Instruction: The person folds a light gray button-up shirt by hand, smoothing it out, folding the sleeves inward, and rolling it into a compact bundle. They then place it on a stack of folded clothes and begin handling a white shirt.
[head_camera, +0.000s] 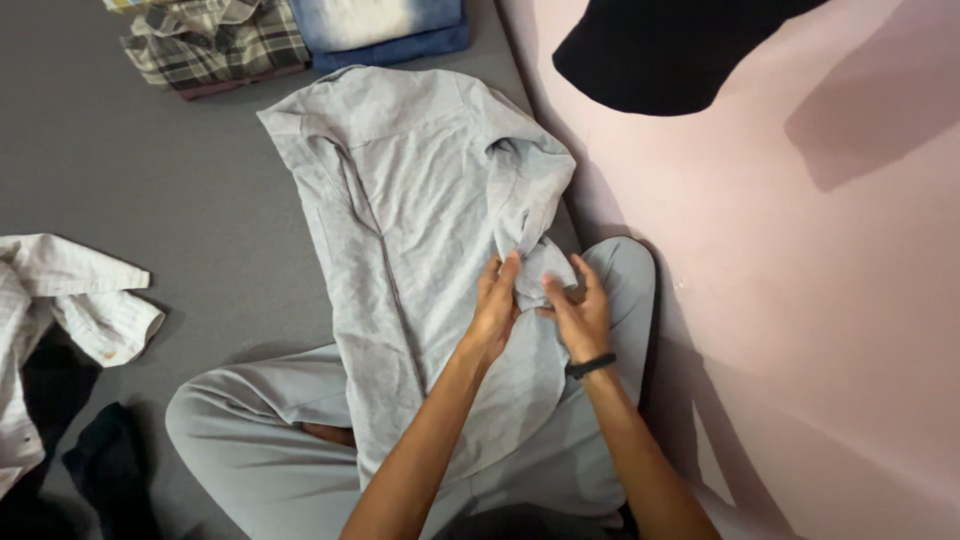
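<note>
both hands meet on the sleeve of a pale grey long-sleeved cotton shirt (420, 200), spread front-up over the sitter's crossed legs and the dark grey floor mat (180, 180) — the left hand (497, 300) pinches a fold of sleeve cloth, and the right hand (575, 312), a black band at its wrist, grips it just beside. a folded plaid shirt (215, 42) and folded blue jeans (380, 28) lie at the mat's far edge — a crumpled white striped garment (60, 300) lies at the left.

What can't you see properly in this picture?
All in the head view:
- Shirt cuff: covered by the left hand and right hand.
- Plaid cloth and jeans: cut off by the top edge.
- Black cloth: top cut off, kind unclear.
</note>
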